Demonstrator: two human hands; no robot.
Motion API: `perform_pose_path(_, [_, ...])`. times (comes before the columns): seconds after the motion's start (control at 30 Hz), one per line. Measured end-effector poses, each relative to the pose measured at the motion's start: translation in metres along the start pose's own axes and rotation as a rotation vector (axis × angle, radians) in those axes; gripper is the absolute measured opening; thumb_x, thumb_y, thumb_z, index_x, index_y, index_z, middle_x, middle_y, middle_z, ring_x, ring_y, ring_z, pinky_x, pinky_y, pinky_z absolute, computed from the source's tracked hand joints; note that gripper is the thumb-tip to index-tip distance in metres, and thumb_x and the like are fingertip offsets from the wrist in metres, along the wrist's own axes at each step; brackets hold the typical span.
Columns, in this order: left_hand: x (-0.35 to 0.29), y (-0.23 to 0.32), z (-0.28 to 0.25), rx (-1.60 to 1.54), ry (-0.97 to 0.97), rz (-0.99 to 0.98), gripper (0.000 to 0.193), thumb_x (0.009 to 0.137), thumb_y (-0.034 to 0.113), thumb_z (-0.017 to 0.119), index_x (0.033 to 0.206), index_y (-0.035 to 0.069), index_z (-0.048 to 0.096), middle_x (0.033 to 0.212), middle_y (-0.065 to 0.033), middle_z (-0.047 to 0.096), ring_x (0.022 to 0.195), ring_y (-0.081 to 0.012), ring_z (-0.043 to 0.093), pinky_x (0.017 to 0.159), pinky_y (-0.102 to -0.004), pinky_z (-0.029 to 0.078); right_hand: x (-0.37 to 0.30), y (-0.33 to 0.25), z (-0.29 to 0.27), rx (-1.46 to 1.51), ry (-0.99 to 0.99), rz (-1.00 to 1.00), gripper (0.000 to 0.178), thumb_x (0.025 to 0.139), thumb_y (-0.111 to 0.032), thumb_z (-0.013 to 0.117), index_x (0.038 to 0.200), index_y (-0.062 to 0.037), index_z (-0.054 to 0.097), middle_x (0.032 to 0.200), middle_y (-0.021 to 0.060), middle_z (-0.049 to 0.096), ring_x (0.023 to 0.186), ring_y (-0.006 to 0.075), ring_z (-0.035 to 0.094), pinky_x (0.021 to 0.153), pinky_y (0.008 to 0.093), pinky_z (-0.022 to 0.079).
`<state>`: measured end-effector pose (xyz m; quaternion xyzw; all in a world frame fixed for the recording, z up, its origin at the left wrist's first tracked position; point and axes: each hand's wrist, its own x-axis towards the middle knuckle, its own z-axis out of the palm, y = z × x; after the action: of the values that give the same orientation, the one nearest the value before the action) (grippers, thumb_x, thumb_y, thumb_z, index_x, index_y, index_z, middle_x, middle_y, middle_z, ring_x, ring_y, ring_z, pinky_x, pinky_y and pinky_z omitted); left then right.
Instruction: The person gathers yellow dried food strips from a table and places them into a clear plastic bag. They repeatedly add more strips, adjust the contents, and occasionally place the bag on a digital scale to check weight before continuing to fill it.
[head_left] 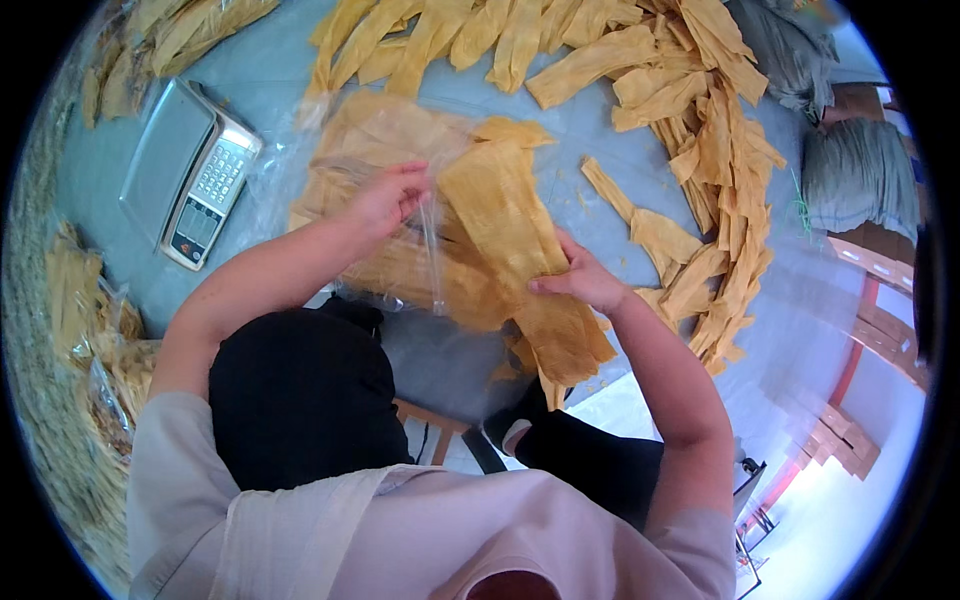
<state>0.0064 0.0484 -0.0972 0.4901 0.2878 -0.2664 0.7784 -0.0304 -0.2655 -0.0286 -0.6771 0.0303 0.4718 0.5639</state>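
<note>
In front of me lies a clear plastic bag [385, 128], with flat, dried yellow pieces showing through its film. My left hand [388, 200] pinches the bag near its opening edge. A stack of long, dried yellow pieces [500, 200] sticks out of the bag's opening toward the right. My right hand [585, 278] is closed on the right side of this stack, thumb on top and fingers mostly hidden beneath. The stack's near end hangs past the table edge, above my lap.
A digital scale [210, 175] stands at the left. More dried yellow pieces [725, 190] lie in an arc along the far and right sides. Filled bags [105, 350] sit at the left edge. Grey sacks [860, 175] and cardboard boxes [840, 440] are at the right.
</note>
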Motion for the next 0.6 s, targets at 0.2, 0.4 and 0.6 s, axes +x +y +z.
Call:
perform_pose_path(0.2, [-0.052, 0.054, 0.025, 0.044, -0.365, 0.033, 0.040, 0.082, 0.004, 0.061, 0.122, 0.006, 0.054, 0.095, 0.0011, 0.057, 0.090, -0.0086, 0.058, 0.082, -0.0251, 0.049, 0.029, -0.055, 0.001, -0.352, -0.136, -0.132, 0.082, 0.064, -0.010, 0.076, 0.138, -0.0105, 0.040, 0.124, 0.0082, 0.056, 0.115, 0.0177, 0.050, 0.100, 0.0293, 0.036])
perform_pose_path(0.4, [-0.058, 0.070, 0.054, 0.440, -0.406, 0.272, 0.040, 0.082, 0.003, 0.062, 0.121, 0.009, 0.057, 0.096, 0.0003, 0.058, 0.089, -0.0096, 0.058, 0.078, -0.0252, 0.049, 0.140, -0.075, 0.009, -0.539, -0.397, -0.197, 0.056, 0.065, -0.026, 0.076, 0.116, -0.0107, 0.060, 0.115, 0.0097, 0.062, 0.107, 0.0221, 0.056, 0.092, 0.0365, 0.043])
perform_pose_path(0.6, [0.000, -0.009, -0.028, 0.539, -0.191, 0.279, 0.022, 0.085, 0.003, 0.059, 0.107, 0.005, 0.058, 0.091, -0.0001, 0.060, 0.086, -0.0093, 0.057, 0.077, -0.0240, 0.047, 0.174, -0.018, 0.112, -0.680, -0.374, -0.615, 0.065, 0.063, -0.038, 0.077, 0.119, -0.0106, 0.059, 0.115, 0.0142, 0.060, 0.109, 0.0290, 0.055, 0.095, 0.0389, 0.042])
